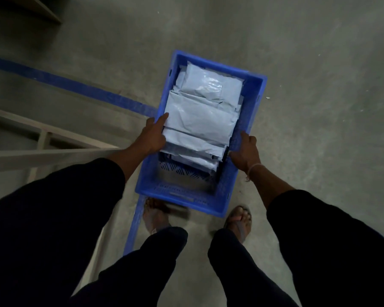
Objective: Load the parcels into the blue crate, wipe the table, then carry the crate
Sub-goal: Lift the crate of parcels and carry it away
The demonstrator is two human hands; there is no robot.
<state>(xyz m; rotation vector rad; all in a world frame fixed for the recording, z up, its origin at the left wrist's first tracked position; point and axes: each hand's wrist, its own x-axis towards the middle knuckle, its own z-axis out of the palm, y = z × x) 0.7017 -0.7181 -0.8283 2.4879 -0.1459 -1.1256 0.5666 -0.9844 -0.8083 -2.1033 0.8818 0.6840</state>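
I have the crate (187, 197) by its two long sides, and I judge this to be the last step, the carrying: the parcels (201, 116) are already loaded, stacked overlapping along the crate's length, with a bare patch of slotted bottom showing at the end nearest me.

My left hand (154, 135) is on the crate's left rim, thumb lying flat against the edge of a parcel; the fingers go down outside the wall where I cannot see them, so I take it they are hooked over the rim. My right hand (245, 151) grips the right rim, thumb on top, fingers curled round the wall.

The crate hangs over the concrete floor (308, 63), just ahead of my sandalled feet (239, 220). A blue floor line (75, 85) runs in from the crate's left and passes under it. A pale wooden frame (42, 151) stands to the crate's left, beside my left sleeve.

Whether the crate is clear of the floor or only just lifting, I cannot say. Next I should need to keep it level, since the load sits toward the far end and would tip it away from me, and mind the frame at my left as I walk.
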